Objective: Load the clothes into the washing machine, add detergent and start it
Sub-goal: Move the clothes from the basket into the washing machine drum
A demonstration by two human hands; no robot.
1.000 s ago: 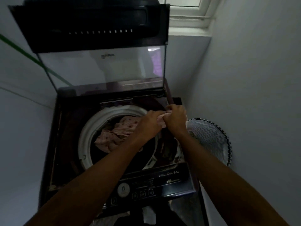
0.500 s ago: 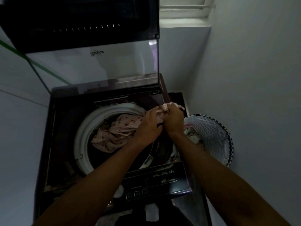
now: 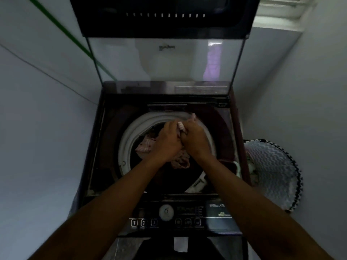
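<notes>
- Over the drum point(image 3: 129, 139), back right of the opening: pink cloth point(image 3: 181, 126) bunched between both hands, its lower part hanging into the drum.
- Left hand point(image 3: 168, 141) curled round the cloth; right hand point(image 3: 196, 139) curled round it too, knuckles touching.
- More pink cloth down inside the drum.
- Washer point(image 3: 97, 147) lid point(image 3: 165, 53) upright.
- Basket point(image 3: 276, 175) just right of the washer.

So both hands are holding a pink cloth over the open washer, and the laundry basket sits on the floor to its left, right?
Not quite. The head view shows the basket on the washer's right, against the wall, not its left. The rest holds: the left hand and right hand grip a pink cloth over the open drum, lid raised.
</notes>
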